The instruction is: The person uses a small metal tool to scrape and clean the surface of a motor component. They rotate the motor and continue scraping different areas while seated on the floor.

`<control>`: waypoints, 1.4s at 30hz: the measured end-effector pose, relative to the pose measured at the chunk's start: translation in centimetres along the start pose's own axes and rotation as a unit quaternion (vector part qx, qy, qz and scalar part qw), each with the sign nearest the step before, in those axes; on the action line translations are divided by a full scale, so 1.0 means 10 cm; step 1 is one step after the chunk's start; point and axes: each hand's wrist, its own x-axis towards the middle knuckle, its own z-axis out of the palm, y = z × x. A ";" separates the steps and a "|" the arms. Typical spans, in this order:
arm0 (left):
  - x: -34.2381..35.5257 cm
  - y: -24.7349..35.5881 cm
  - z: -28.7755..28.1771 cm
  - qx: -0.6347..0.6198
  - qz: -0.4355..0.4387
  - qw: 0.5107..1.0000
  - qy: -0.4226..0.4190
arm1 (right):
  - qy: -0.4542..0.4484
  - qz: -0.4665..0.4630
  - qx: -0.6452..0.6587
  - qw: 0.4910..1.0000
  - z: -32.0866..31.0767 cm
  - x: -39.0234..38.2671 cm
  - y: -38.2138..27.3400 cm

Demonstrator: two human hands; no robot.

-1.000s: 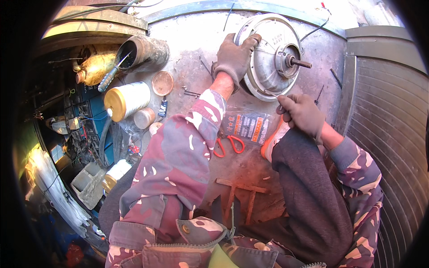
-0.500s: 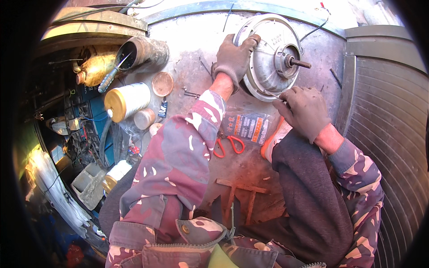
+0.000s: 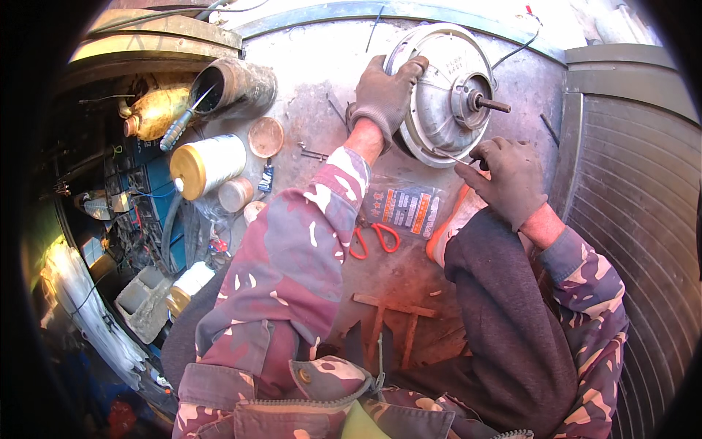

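A round metal hub motor (image 3: 442,121) with a shaft sticking out of its middle stands tilted on the floor. My gloved left hand (image 3: 387,91) grips its left rim, thumb over the front face. My gloved right hand (image 3: 508,179) is just below and right of the motor, fingers closed on a thin metal rod-like tool (image 3: 455,156). The tool's tip meets the motor's lower rim; its other end is hidden in my fingers. Below the motor lie a printed clear plastic bag (image 3: 402,208) and red-handled scissors (image 3: 385,238), whose blades are mostly hidden.
To the left are a rusty metal cylinder (image 3: 252,84) with a screwdriver (image 3: 178,130) leaning in it, a white tub with a yellow lid (image 3: 188,174) and a round lid (image 3: 266,137). A ribbed metal panel (image 3: 636,183) stands at the right. A rusty metal piece (image 3: 395,306) lies near my legs.
My right hand has shifted slightly right, away from the motor's rim, and more of the thin tool shows. My left hand and the motor stay almost in place.
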 end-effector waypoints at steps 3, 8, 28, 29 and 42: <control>0.01 -0.02 0.01 0.003 -0.002 1.000 0.009 | -0.063 0.046 -0.004 0.997 0.01 0.02 -0.03; 0.02 -0.05 0.02 0.006 0.007 1.000 0.013 | -0.220 0.488 0.567 0.626 0.14 0.00 -0.16; -0.01 0.00 -0.01 0.045 0.020 0.999 0.011 | -0.222 0.536 0.566 0.585 0.07 0.13 0.02; 0.00 -0.02 -0.01 0.047 0.029 0.998 0.009 | -0.212 0.533 0.559 0.598 0.08 0.11 0.01; 0.03 -0.09 0.01 -0.015 0.012 1.000 -0.007 | -0.243 0.367 0.418 0.795 0.08 0.03 -0.18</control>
